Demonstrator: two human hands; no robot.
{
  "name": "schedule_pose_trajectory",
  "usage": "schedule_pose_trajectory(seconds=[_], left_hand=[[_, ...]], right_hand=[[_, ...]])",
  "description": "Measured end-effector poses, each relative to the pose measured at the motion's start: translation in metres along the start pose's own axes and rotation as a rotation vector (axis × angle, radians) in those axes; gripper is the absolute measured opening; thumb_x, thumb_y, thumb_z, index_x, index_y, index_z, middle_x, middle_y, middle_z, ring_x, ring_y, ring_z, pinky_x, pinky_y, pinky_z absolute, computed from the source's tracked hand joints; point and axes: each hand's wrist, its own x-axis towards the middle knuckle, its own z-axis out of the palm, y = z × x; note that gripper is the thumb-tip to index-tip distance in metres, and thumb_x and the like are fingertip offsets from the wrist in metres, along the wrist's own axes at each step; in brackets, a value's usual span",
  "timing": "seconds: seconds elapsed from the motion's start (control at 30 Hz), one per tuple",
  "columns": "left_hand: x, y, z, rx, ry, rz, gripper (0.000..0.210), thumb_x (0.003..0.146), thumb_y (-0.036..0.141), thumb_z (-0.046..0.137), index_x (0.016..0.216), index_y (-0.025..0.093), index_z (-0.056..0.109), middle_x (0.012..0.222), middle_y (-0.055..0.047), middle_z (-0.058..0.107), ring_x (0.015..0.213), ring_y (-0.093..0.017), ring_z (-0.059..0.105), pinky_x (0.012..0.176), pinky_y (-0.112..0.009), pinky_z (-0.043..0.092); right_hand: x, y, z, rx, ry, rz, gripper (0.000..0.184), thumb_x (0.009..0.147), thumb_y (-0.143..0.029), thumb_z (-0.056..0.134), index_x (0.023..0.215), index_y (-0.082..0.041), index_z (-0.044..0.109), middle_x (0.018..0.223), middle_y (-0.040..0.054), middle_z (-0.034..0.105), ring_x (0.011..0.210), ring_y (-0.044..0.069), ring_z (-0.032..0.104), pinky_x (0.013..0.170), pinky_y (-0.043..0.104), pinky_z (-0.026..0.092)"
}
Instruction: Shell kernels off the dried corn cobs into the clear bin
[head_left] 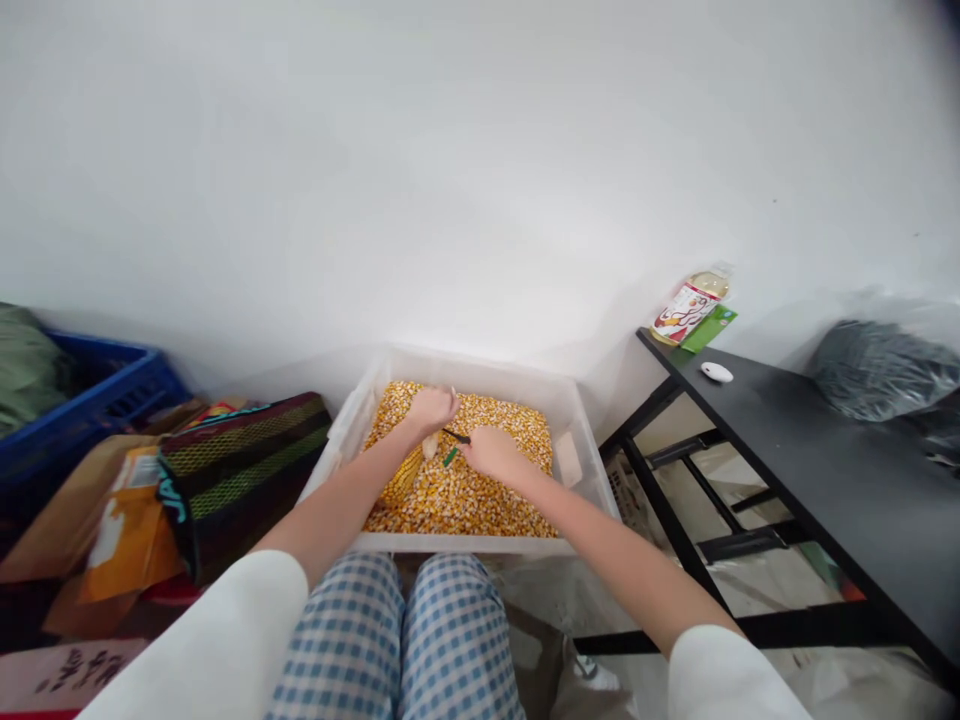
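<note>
A clear plastic bin [480,543] in front of my knees holds a bed of loose yellow corn kernels [487,505]. My left hand [435,407] is closed over the kernels, and its fingers hide what is in it. My right hand [491,452] is closed on a thin black tool [456,437], whose tip points toward the left hand; its exact kind is too small to tell. Below the left forearm a corn cob [405,477] lies on the kernels, with a pale piece [430,446] by its upper end. A small green piece [450,457] is beside the right fingers.
A black table [795,430] on the right carries a bottle [688,308], a white oval object [717,372] and a dark bundle in plastic [885,370]. On the left are a blue crate [97,400], a striped mesh bag [244,475] and cardboard [75,510]. A white wall stands behind.
</note>
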Motion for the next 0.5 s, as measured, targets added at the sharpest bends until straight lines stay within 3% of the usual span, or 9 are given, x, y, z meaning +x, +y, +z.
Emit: schedule_pose_trajectory(seconds=[0.27, 0.5], left_hand=[[0.007, -0.023, 0.005, -0.045, 0.005, -0.017, 0.054, 0.091, 0.033, 0.020, 0.082, 0.007, 0.067, 0.078, -0.017, 0.067, 0.077, -0.024, 0.065, 0.070, -0.033, 0.046], [0.004, -0.023, 0.006, -0.093, 0.039, 0.008, 0.048, 0.090, 0.032, 0.024, 0.084, 0.008, 0.065, 0.081, -0.015, 0.067, 0.078, -0.021, 0.063, 0.071, -0.030, 0.043]], right_hand=[[-0.022, 0.026, -0.015, -0.053, 0.046, -0.034, 0.039, 0.084, -0.044, 0.041, 0.091, -0.015, 0.067, 0.089, 0.0144, 0.069, 0.085, 0.025, 0.065, 0.071, 0.031, 0.047], [-0.025, 0.021, -0.011, -0.047, 0.020, -0.038, 0.039, 0.085, -0.045, 0.040, 0.090, -0.017, 0.067, 0.091, 0.0134, 0.069, 0.085, 0.023, 0.064, 0.071, 0.029, 0.046]])
